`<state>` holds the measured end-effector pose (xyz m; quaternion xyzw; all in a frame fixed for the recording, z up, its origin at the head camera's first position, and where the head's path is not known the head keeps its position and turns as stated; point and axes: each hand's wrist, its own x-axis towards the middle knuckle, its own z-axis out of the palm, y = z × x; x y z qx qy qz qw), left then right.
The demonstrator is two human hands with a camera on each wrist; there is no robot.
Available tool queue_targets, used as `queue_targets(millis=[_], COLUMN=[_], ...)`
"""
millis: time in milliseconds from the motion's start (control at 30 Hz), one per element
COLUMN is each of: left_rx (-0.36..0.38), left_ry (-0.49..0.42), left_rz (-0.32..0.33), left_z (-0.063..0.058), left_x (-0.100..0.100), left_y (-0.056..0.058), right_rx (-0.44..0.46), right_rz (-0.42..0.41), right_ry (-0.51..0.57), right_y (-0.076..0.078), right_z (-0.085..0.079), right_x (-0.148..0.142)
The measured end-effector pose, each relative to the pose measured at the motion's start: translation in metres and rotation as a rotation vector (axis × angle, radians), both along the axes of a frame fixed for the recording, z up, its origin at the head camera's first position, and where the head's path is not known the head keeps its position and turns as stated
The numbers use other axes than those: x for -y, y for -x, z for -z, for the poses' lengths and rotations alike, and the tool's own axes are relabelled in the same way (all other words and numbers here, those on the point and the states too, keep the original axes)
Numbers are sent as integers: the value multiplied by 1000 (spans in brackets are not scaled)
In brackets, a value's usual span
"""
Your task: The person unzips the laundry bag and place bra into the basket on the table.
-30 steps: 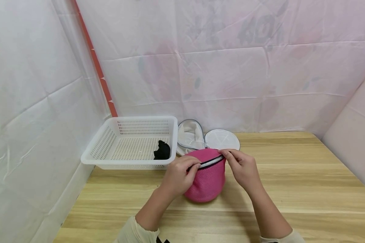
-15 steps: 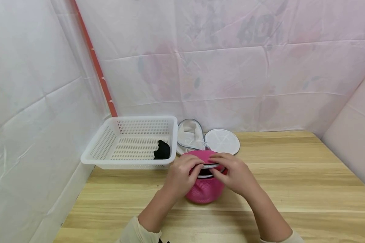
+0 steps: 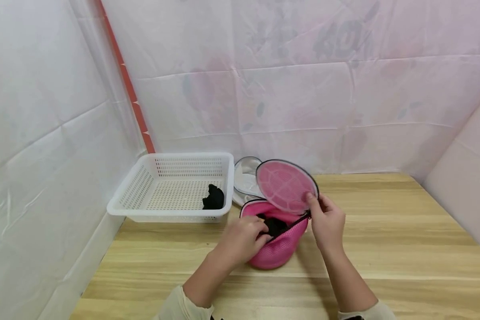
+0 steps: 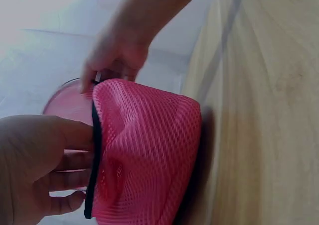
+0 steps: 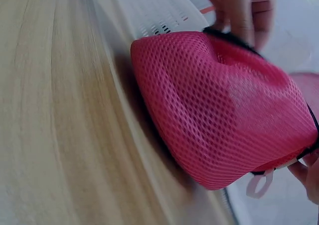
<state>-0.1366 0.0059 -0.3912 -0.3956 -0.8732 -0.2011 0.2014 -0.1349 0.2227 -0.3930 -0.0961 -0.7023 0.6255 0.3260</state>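
Observation:
A pink mesh laundry bag (image 3: 278,249) stands on the table with its round lid (image 3: 284,186) swung up and its zipper undone. Black cloth (image 3: 275,226) shows inside the opening. My left hand (image 3: 242,238) is at the near left of the mouth, fingers over the black-trimmed rim, which it seems to pinch. In the left wrist view some fingertips of the left hand (image 4: 40,160) are hidden behind that rim. My right hand (image 3: 329,222) pinches the lid's right edge beside the zipper end, with the thumb on the lid's inner face.
Left of the bag stands a white plastic basket (image 3: 168,215) with a black cloth item (image 3: 214,198) in it. A white mesh bag (image 3: 246,178) lies behind the pink bag, partly hidden by the lid. White sheeting (image 3: 288,98) closes off the table's (image 3: 384,249) back and sides.
The lid has gone from lying over the bag to standing raised at the back right, and the black cloth inside came into view. My right hand moved right with the lid's edge.

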Motion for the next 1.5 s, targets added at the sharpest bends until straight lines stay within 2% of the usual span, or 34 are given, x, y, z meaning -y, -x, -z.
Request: queue_targets(millis=[67, 133, 167, 233, 300, 400, 500, 600, 700, 767, 833, 900, 1033, 1133, 1233, 1367, 1500], left_rx=[61, 86, 91, 104, 129, 161, 163, 154, 145, 134, 153, 210, 398, 457, 461, 460, 442], left_ry=[55, 82, 84, 84, 74, 44, 38, 79, 177, 264, 338, 394, 441, 471, 509, 539, 489], left_rz=[-2, -4, -6, -15, -28, -62, -95, -115, -118, -103, -54, 23, 173, 225, 223, 167, 91], left_z=[2, 4, 5, 6, 8, 10, 11, 9, 4, 0, -4, -7, -9, -8, -7, -2, 8], left_x=[-2, -5, -6, -7, -8, -8, -12, -17, -21, -23, -25, -25, -25, -26, -30, -39, -44], left_y=[-1, -1, -1, -1, -1, 0, 3, 9, 17, 22, 27, 31, 38, 40, 39, 37, 39], right_rx=[85, 177, 232, 360, 478, 564, 528, 417, 329, 308, 322, 337, 362, 381, 369, 321, 331], right_rz=[8, 6, -3, -51, -146, -288, -328, -279, -213, -168, -130, -107, -74, -69, -82, -85, -65], right_ry=[197, 331, 364, 363, 330, 298, 341, 407, 424, 415, 392, 376, 320, 270, 245, 257, 245], right_y=[2, 3, 3, 1, 0, -2, -1, 0, 1, 2, 2, 1, 0, -1, -1, -2, -2], right_z=[6, 13, 16, 21, 26, 31, 35, 37, 40, 43, 45, 45, 46, 48, 48, 50, 51], right_x=[-6, -12, -15, -19, -22, -24, -23, -21, -21, -21, -21, -20, -18, -16, -15, -15, -16])
